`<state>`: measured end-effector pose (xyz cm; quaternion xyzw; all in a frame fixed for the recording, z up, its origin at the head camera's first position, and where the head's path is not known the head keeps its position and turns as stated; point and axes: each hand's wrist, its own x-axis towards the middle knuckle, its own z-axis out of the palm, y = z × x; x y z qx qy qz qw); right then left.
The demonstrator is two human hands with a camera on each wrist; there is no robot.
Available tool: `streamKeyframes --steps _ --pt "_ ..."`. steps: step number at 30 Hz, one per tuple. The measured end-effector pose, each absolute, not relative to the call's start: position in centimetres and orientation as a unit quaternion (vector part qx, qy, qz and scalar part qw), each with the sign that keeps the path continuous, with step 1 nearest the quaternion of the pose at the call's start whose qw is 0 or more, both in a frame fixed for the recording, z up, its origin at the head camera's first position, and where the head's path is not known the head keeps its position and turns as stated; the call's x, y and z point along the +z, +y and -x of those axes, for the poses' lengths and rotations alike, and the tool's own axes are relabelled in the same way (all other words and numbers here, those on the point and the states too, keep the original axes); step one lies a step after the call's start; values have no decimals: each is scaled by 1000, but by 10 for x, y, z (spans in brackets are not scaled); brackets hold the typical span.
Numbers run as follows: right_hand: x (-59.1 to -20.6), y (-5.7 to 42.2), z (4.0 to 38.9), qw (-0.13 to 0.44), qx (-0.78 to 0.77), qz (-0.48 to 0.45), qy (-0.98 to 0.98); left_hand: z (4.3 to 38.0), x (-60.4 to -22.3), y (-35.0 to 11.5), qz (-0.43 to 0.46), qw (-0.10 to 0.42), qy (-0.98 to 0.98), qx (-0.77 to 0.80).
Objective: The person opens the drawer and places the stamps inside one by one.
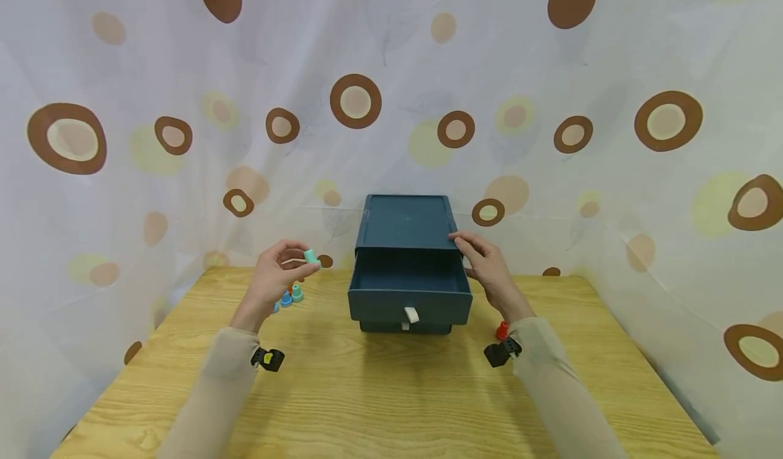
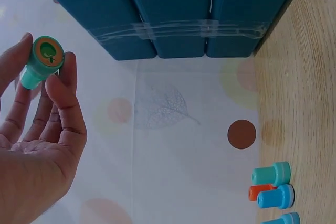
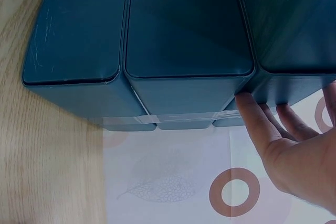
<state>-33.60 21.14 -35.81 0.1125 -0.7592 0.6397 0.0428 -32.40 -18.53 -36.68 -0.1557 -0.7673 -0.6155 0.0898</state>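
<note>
My left hand (image 1: 278,272) pinches a mint-green toy stamp (image 1: 311,257) between thumb and fingers, left of the drawer unit and above the table. In the left wrist view, the stamp's round end (image 2: 48,52) bears a green fruit picture on orange. The dark blue drawer unit (image 1: 406,222) stands at the table's back, its top drawer (image 1: 411,307) pulled out. The visible inside of that drawer shows nothing in it. My right hand (image 1: 489,268) touches the unit's upper right side with extended fingers; in the right wrist view, fingertips (image 3: 245,99) rest against its side.
Several stamps, including a teal one (image 1: 297,294) and a blue one (image 1: 286,300), stand on the table (image 1: 391,398) at the left. A red stamp (image 1: 502,330) is near my right wrist. A patterned curtain (image 1: 404,58) hangs behind the unit.
</note>
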Motion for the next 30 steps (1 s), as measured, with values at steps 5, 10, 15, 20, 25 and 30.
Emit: streamKeyframes --steps 5,10,15,20,25,30 --pt "-358 212 337 44 640 -116 -758 324 -359 -173 170 85 -772 -607" --pt "-360 213 337 45 638 -120 -759 323 -347 -158 190 94 -775 -595" --pt "-361 213 338 47 635 -118 -762 321 -337 -144 202 111 -783 -577" --pt "-358 211 338 45 638 -112 -760 317 -328 -135 192 121 -786 -575" --pt "-355 209 336 43 640 -105 -760 314 -321 -126 197 122 -786 -573" --pt "-356 209 336 44 637 -98 -764 310 -319 -117 216 118 -784 -569"
